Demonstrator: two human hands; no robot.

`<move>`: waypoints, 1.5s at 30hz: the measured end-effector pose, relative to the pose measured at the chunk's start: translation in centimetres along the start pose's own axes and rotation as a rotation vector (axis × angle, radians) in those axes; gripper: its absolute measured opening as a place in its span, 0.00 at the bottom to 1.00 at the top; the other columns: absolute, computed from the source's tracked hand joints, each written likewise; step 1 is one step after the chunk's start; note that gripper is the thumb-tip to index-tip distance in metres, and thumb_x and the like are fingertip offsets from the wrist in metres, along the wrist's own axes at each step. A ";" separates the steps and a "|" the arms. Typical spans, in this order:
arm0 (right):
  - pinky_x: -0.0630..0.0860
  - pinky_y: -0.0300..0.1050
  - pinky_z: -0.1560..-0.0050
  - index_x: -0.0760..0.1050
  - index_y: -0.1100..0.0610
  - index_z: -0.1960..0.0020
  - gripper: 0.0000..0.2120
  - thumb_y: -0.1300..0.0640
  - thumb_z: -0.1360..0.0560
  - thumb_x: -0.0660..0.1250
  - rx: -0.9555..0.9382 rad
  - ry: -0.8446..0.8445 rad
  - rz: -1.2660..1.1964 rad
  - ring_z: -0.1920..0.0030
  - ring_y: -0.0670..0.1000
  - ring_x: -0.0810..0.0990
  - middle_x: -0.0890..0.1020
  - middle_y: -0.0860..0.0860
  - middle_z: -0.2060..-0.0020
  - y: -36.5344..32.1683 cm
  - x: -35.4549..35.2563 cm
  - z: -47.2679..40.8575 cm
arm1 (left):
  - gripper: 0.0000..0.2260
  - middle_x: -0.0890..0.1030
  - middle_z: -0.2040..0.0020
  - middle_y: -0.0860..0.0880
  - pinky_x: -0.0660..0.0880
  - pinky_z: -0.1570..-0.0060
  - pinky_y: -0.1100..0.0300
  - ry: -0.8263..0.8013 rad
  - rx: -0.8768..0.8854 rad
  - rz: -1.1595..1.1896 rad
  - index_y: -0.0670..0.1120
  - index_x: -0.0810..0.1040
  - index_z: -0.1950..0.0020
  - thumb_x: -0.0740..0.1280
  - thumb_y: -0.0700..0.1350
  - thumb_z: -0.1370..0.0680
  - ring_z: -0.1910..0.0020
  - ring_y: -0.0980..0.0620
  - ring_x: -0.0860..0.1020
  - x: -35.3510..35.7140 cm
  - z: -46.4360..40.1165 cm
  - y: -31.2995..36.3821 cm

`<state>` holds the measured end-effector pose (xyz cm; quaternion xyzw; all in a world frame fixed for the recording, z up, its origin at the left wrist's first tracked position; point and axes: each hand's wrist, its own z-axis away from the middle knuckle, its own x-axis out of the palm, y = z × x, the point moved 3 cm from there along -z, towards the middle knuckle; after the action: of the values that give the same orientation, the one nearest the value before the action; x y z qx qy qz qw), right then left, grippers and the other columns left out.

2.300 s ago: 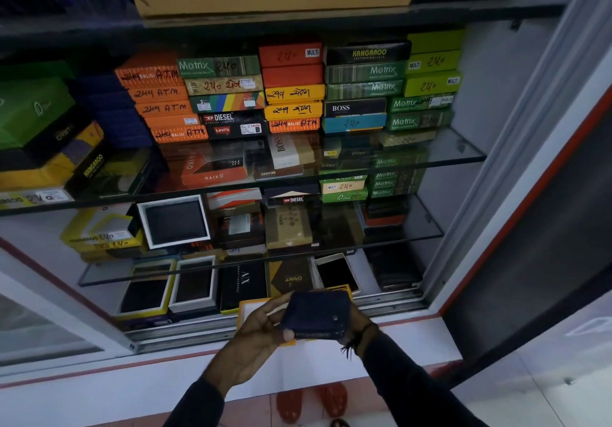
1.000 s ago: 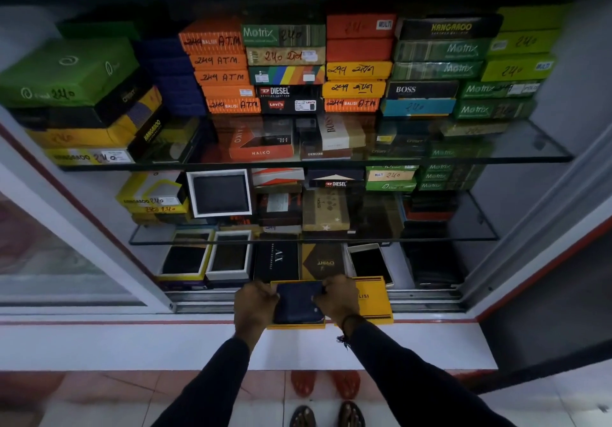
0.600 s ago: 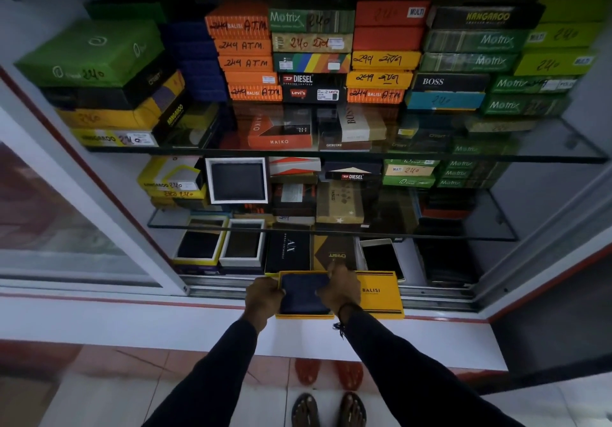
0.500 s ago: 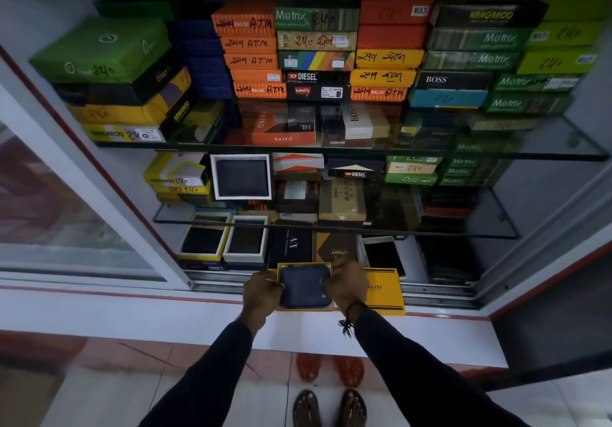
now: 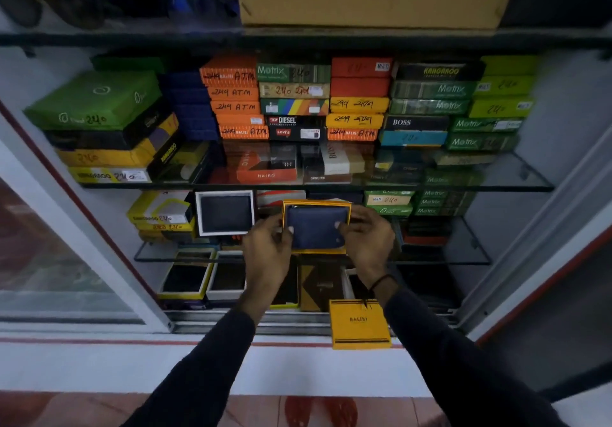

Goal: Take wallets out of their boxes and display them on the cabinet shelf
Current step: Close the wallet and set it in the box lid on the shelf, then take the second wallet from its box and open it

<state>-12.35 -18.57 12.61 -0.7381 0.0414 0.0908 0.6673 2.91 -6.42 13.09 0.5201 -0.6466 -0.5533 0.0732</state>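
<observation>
Both hands are sharing one grip on a yellow box tray (image 5: 317, 203) with a dark blue wallet (image 5: 314, 230) lying in it. The left hand (image 5: 266, 250) is pinching the tray's left edge, its thumb lying on the wallet's left side; the right hand (image 5: 368, 240) is clasping the right edge, fingers closed over the wallet's corner. The tray is tilting face-up toward the camera, hovering just above the front of the middle glass shelf (image 5: 470, 254). Just to its left, a white-framed open box (image 5: 225, 213) is showing another dark wallet, standing on that same shelf. Below the right wrist, a yellow BALISI lid (image 5: 359, 324) is lying flat on the white counter (image 5: 132, 370) at the cabinet's sliding track. Above, the upper glass shelf (image 5: 516, 178) is carrying stacked boxes marked Matrix, DIESEL, BOSS and KANGAROO.
</observation>
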 end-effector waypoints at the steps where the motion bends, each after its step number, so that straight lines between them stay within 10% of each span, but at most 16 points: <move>1: 0.75 0.26 0.70 0.81 0.58 0.46 0.17 0.64 0.33 0.78 0.011 0.010 -0.004 0.64 0.36 0.79 0.83 0.48 0.56 -0.6 0.4 -0.9 | 0.08 0.86 0.49 0.49 0.83 0.53 0.54 -0.003 -0.003 -0.010 0.48 0.82 0.43 0.69 0.43 0.22 0.53 0.52 0.84 0.8 -1.4 0.0; 6: 0.69 0.22 0.75 0.82 0.58 0.48 0.14 0.65 0.32 0.76 0.070 0.037 0.103 0.65 0.41 0.78 0.83 0.51 0.56 -0.5 2.5 -4.4 | 0.08 0.85 0.47 0.47 0.77 0.56 0.62 -0.058 -0.137 -0.139 0.46 0.81 0.43 0.68 0.42 0.21 0.50 0.50 0.83 4.4 -5.6 -2.1; 9: 0.81 0.36 0.54 0.82 0.59 0.51 0.13 0.64 0.34 0.78 0.090 0.007 0.142 0.53 0.51 0.85 0.86 0.54 0.53 0.3 3.4 -5.8 | 0.07 0.84 0.47 0.46 0.79 0.55 0.59 -0.075 -0.159 -0.182 0.46 0.81 0.44 0.69 0.43 0.21 0.49 0.48 0.84 5.5 -6.5 -3.1; 13: 0.70 0.19 0.67 0.83 0.61 0.50 0.13 0.61 0.34 0.77 0.061 -0.038 0.226 0.57 0.47 0.81 0.87 0.53 0.54 1.1 3.1 -6.5 | 0.08 0.84 0.47 0.46 0.82 0.50 0.54 -0.050 -0.079 -0.214 0.46 0.80 0.43 0.69 0.44 0.22 0.49 0.47 0.83 5.8 -6.7 -3.6; 21: 0.74 0.32 0.60 0.82 0.55 0.55 0.04 0.59 0.29 0.70 -0.169 0.101 0.205 0.67 0.38 0.77 0.81 0.45 0.67 1.9 -2.3 -2.2 | 0.10 0.74 0.41 0.45 0.78 0.52 0.55 0.195 0.063 -0.122 0.44 0.76 0.41 0.67 0.41 0.22 0.47 0.49 0.76 4.4 0.7 -1.9; 26: 0.72 0.29 0.64 0.77 0.51 0.63 0.06 0.58 0.29 0.69 -0.279 0.191 0.328 0.70 0.42 0.76 0.75 0.44 0.74 8.5 -7.9 2.8 | 0.05 0.77 0.51 0.47 0.75 0.59 0.57 -0.301 0.541 -0.265 0.45 0.78 0.50 0.66 0.42 0.25 0.55 0.49 0.77 9.7 9.9 -0.8; 31: 0.77 0.51 0.54 0.78 0.55 0.62 0.09 0.55 0.25 0.64 0.414 -0.107 0.329 0.57 0.59 0.82 0.84 0.57 0.60 17.0 -10.6 4.4 | 0.44 0.67 0.25 0.45 0.68 0.37 0.46 -0.872 0.410 -0.651 0.48 0.60 0.24 0.72 0.63 0.35 0.32 0.41 0.69 17.4 13.2 -2.7; 37: 0.77 0.48 0.58 0.80 0.57 0.61 0.10 0.61 0.25 0.62 0.777 -0.277 0.024 0.54 0.59 0.82 0.84 0.60 0.56 19.9 -10.3 4.0 | 0.54 0.70 0.27 0.45 0.68 0.35 0.45 -0.950 0.374 -0.773 0.47 0.54 0.21 0.79 0.60 0.39 0.31 0.41 0.68 21.8 12.5 -2.6; 45: 0.82 0.54 0.50 0.81 0.62 0.66 0.19 0.45 0.30 0.69 0.579 -0.323 0.356 0.58 0.58 0.85 0.87 0.60 0.62 20.6 -8.9 2.9 | 0.55 0.68 0.26 0.48 0.73 0.35 0.46 -0.851 0.177 -0.388 0.52 0.59 0.22 0.81 0.60 0.44 0.30 0.43 0.70 17.3 9.4 -1.6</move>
<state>-25.01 -18.37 -6.08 -0.4761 0.0875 0.3051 0.8201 -10.25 -13.21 -0.05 0.3626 -0.5547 -0.6634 -0.3475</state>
